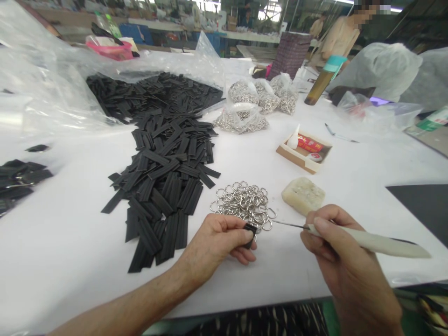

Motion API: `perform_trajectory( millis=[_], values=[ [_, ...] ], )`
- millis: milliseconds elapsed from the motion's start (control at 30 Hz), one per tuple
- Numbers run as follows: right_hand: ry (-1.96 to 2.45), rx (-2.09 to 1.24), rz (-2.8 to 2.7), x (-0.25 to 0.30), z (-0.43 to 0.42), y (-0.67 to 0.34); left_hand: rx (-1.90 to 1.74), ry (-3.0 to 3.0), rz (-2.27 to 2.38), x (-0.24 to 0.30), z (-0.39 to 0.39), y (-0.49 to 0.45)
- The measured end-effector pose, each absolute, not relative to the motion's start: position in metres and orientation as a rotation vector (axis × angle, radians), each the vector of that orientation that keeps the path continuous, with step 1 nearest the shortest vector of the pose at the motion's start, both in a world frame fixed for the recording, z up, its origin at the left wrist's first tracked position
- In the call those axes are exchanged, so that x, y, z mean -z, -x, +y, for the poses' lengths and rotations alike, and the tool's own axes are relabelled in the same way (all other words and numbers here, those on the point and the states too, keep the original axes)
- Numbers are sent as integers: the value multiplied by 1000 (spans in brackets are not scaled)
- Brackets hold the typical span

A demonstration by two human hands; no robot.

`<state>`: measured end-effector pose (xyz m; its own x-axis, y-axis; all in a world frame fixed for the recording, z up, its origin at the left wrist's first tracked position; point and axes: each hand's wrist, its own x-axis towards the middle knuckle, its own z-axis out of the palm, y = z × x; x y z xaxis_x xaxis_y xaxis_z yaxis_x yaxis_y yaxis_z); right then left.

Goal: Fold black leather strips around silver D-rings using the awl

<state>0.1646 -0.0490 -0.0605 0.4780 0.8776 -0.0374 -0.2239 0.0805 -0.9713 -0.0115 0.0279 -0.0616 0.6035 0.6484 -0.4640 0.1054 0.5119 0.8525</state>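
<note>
Between the thumb and fingers of my left hand (pixel 229 238) is a short black strap (pixel 249 228), folded over. A metal ring partly shows at it, mostly hidden by my fingers. My right hand (pixel 341 247) grips an awl-like tool (pixel 371 240) by its pale handle. Its thin metal tip points left, toward the strap, with a gap between them. Just behind my left hand lies a pile of silver D-rings (pixel 241 200). A large heap of flat black strap pieces (pixel 164 186) spreads to the left.
A yellowish block (pixel 303 195) lies beyond my right hand, before a small cardboard box (pixel 304 151) holding a red tube. Several bags of rings (pixel 241 119) stand farther back. A bottle (pixel 324 81), a pen (pixel 339 135) and a black sheet (pixel 423 207) lie rightward. A person (pixel 339 39) stands behind.
</note>
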Motion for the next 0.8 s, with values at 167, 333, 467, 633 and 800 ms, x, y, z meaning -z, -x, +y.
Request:
perform_trajectory(
  millis=[167,333,467,633,800],
  values=[
    [1409,-792,-704,62,-60,-160,-420,-1005,867,66,29,14],
    [1533,-628,-763,59,-68,-153,-456,-986,857,69,30,16],
    [1561,-656,-733,55,-75,-145,-485,-985,840,68,28,15],
    [1630,-543,-744,52,-82,-137,-522,-1015,812,64,26,14],
    [1608,-397,-806,57,-92,-145,-567,-999,786,67,22,15]
  ],
)
